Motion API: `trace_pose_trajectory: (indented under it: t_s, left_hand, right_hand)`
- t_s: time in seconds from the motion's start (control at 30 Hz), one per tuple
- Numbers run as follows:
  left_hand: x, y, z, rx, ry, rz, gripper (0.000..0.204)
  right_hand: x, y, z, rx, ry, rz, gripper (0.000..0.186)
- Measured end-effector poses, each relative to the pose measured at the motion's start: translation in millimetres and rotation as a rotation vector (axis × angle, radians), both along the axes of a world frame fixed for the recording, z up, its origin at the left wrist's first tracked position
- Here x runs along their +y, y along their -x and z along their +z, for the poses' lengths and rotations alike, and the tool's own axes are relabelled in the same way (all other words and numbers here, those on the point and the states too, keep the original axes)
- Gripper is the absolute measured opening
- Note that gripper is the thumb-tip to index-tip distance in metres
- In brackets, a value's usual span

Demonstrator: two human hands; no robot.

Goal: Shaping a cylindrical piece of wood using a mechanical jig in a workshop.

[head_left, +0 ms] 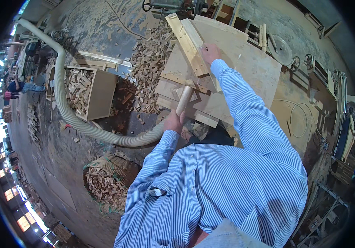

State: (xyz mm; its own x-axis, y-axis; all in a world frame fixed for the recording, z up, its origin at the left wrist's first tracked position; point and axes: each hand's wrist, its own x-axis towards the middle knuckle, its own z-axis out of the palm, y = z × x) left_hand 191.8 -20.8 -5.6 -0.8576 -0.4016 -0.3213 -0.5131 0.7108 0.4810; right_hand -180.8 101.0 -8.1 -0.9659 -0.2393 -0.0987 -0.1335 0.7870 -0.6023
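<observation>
1. Head view: a table (252, 58) topped with broad pale sheets lies just ahead of the left fingers (172, 119) and under the right fingers (207, 46). Around it is a workshop with a grey floor (91, 29), dusted with sawdust ahead and to the left.
2. One ribbed, cream hose (72, 120) sweeps from far left of the fingers round to the left ones, which are wrapped about its tan nozzle (184, 99); the nozzle points ahead, over the table.
3. Two long boards lie side by side: a yellowish board (190, 49) left of the right fingers, and a pale board (193, 34) at them. Those fingers bend at its edge; whether they grip or merely rest, I cannot tell.
4. One narrow strip (173, 77) lies crosswise ahead of the left fingers.
5. Two containers, both left of the left fingers: a wooden box (102, 97) and, nearer the body, a woven basket (127, 166). Each holds wood offcuts too many to count.
6. One loose heap of offcuts (148, 62) spreads left of the right fingers.
</observation>
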Motion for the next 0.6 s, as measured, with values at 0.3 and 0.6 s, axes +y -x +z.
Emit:
trace_pose_trajectory:
  t_s: [0.3, 0.6]
  left_hand:
    - [4.5, 30.5, 6.7, -0.03, -0.012, 0.014, 0.051]
    - [9.2, 88.5, 4.6, 0.007, -0.036, -0.013, 0.05]
  right_hand:
    - [2.1, 21.5, -4.9, 0.19, 0.099, -0.017, 0.033]
    - [9.6, 87.1, -15.4, 0.122, 0.04, -0.029, 0.031]
